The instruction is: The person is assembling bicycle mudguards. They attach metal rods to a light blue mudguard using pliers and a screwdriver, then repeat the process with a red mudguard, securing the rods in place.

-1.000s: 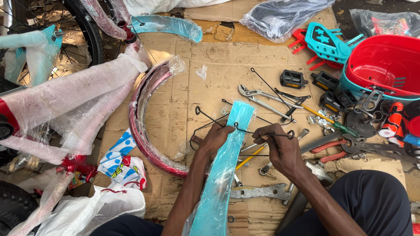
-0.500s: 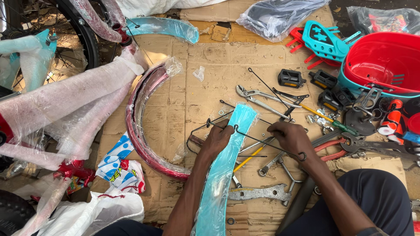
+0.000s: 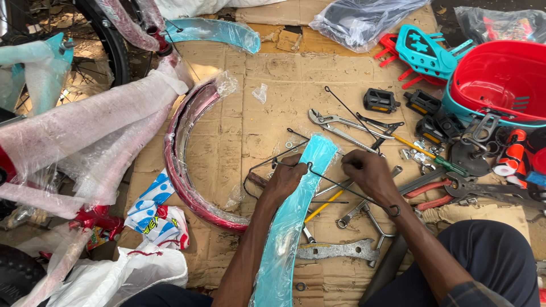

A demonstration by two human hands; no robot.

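A teal bicycle mudguard (image 3: 296, 199) wrapped in clear plastic lies lengthwise on the cardboard (image 3: 250, 102) in front of me. My left hand (image 3: 286, 179) presses on its left edge and grips a thin black wire stay (image 3: 267, 162) that loops out to the left. My right hand (image 3: 368, 173) pinches the stay's other end at the mudguard's right edge. Another wire stay (image 3: 364, 199) runs under my right wrist to a small eyelet.
A red mudguard (image 3: 182, 165) in plastic curves at the left beside a wrapped bicycle frame (image 3: 74, 136). Pliers (image 3: 341, 126), spanners (image 3: 355, 213), black pedals (image 3: 380, 100) and a screwdriver lie at the right. A red basket (image 3: 500, 85) stands at the back right, and a second teal mudguard (image 3: 216, 31) lies at the top.
Both hands have shifted slightly up along the teal mudguard and closed in on the wire stay. The view has tilted a little; the other items lie as before.
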